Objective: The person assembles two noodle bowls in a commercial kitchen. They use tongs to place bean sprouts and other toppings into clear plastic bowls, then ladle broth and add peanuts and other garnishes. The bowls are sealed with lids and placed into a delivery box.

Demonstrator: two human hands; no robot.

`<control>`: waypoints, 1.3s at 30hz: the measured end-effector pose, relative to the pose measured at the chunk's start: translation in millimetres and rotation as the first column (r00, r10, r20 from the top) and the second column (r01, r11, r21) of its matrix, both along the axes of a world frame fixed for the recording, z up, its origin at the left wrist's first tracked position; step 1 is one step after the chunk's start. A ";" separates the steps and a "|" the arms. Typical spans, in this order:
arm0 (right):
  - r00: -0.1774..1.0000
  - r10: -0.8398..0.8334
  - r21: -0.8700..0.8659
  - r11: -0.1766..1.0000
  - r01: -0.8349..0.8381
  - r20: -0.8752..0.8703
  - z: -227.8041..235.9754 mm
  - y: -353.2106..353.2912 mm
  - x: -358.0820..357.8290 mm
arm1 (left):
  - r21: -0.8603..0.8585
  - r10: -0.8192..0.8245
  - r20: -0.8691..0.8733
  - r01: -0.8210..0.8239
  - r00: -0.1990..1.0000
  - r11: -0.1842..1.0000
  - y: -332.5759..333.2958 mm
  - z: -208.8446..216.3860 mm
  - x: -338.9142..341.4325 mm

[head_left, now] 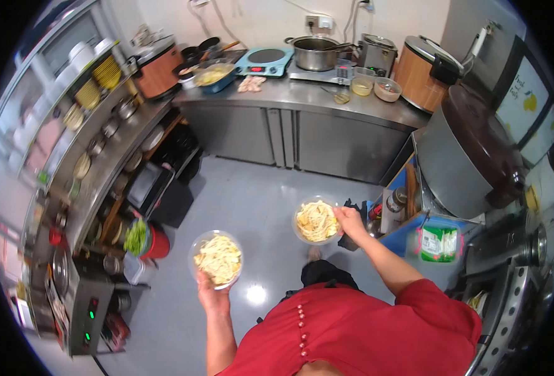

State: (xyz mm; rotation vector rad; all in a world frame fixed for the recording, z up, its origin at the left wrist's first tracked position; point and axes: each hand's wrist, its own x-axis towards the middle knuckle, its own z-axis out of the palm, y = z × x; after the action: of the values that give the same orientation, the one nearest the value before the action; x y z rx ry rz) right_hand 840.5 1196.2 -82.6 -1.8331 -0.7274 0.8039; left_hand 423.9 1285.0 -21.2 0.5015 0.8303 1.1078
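I hold one clear round plastic bowl in each hand, out in front of me above the floor. My left hand (212,294) grips the near rim of the left bowl (196,249), which is filled with pale yellowish strips that look like noodles or shredded food (219,258). On the other side, my right hand (350,224) is closed on the right edge of the second bowl (297,233). Similar pale strips (315,219) fill that one. Both bowls are uncovered and roughly level. The fingers under each bowl are partly hidden.
Along the far steel counter (252,94) stand a blue induction cooker (265,61), a steel pot (314,55) and rice cookers (424,69). A large grey barrel (461,156) with a brown lid is at right. Left, a red bucket (158,243) stands near a shelved counter (104,156).
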 end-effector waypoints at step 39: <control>0.839 0.021 -0.236 0.963 0.129 0.544 131.9 405.3 529.0 | -0.190 -0.411 -0.093 0.389 0.907 0.902 633.1 -54.1 618.7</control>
State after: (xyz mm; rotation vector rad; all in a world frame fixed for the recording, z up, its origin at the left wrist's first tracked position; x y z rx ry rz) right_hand 1369.5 1601.5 49.4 -2.3564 -0.9498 0.3387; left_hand 1042.7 1918.0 -75.2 0.5773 0.8785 0.6232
